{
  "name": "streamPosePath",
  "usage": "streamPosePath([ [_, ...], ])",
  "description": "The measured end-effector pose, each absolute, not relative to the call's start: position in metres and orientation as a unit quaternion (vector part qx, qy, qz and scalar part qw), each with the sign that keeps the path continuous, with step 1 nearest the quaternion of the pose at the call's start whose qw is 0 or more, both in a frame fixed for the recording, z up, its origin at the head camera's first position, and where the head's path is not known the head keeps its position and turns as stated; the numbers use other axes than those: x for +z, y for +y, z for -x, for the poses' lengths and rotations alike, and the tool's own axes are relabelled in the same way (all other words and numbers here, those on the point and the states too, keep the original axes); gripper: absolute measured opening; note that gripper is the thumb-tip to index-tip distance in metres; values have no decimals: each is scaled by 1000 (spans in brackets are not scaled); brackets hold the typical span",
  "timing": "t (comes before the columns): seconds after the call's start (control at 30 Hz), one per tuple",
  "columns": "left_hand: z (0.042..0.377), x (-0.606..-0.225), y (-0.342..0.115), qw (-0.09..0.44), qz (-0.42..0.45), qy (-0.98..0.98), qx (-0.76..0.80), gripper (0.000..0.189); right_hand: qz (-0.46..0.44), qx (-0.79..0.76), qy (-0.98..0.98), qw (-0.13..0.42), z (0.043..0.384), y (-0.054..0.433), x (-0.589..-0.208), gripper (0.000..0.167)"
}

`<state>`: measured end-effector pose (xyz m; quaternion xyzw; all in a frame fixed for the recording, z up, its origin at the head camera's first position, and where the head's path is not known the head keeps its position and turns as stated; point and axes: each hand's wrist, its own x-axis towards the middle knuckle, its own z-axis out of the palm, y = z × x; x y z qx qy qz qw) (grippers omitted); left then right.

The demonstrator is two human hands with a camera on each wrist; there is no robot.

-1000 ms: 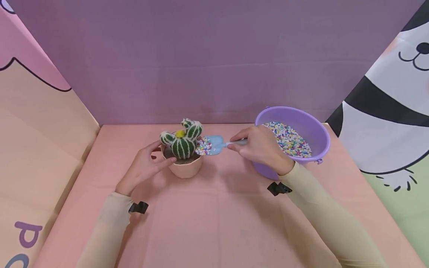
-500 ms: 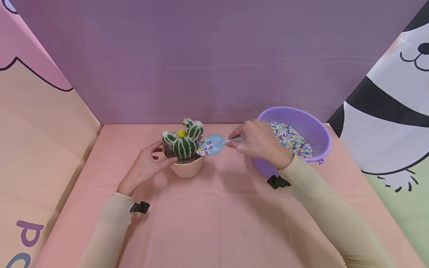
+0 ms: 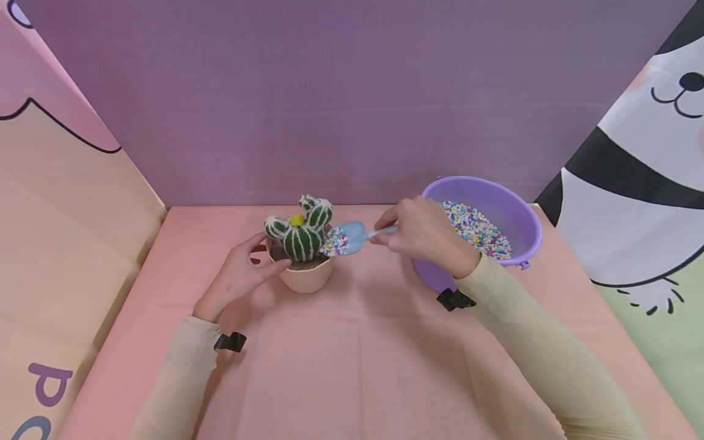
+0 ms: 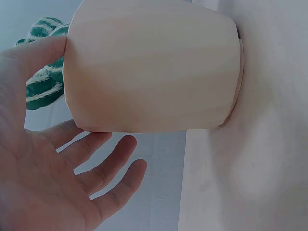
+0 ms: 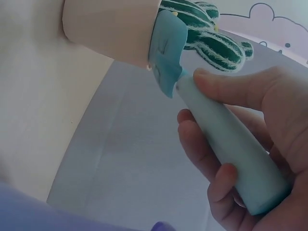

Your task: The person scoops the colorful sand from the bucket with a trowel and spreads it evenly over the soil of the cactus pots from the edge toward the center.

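Note:
A peach flowerpot (image 3: 305,280) bears a green, white-striped cactus (image 3: 302,244) with a yellow top. My left hand (image 3: 238,274) holds the pot at its left, thumb at the front rim and fingers toward the back; in the left wrist view its thumb (image 4: 45,53) touches the rim, while two outer fingers stay off the pot. My right hand (image 3: 426,235) grips the handle of a light-blue shovel (image 3: 355,236). Colourful pebbles (image 3: 335,241) lie on the blade, whose tip is at the pot's right rim. In the right wrist view, fingers curl round the handle (image 5: 231,144).
A purple bucket (image 3: 517,223) with more colourful pebbles (image 3: 477,229) stands right of the pot, partly behind the right hand and forearm. A pink cloth (image 3: 330,366) covers the table. Purple cloth (image 3: 352,104) hangs behind, with printed panels at both sides.
The right hand has shifted slightly and its knuckles have lifted, tilting the shovel's handle up a little. The left hand and pot look unmoved.

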<state>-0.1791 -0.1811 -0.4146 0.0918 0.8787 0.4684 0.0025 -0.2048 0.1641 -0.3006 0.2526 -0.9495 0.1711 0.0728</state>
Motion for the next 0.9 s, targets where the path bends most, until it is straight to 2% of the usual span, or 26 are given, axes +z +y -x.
streamPosePath([
  [0.37, 179, -417, -181, 2, -94, 875, 474, 76, -244, 288, -924, 57, 203, 179, -313, 20],
  [0.9, 179, -419, -181, 3, -90, 872, 481, 76, -225, 328, -912, 99, 205, 177, -310, 16],
])
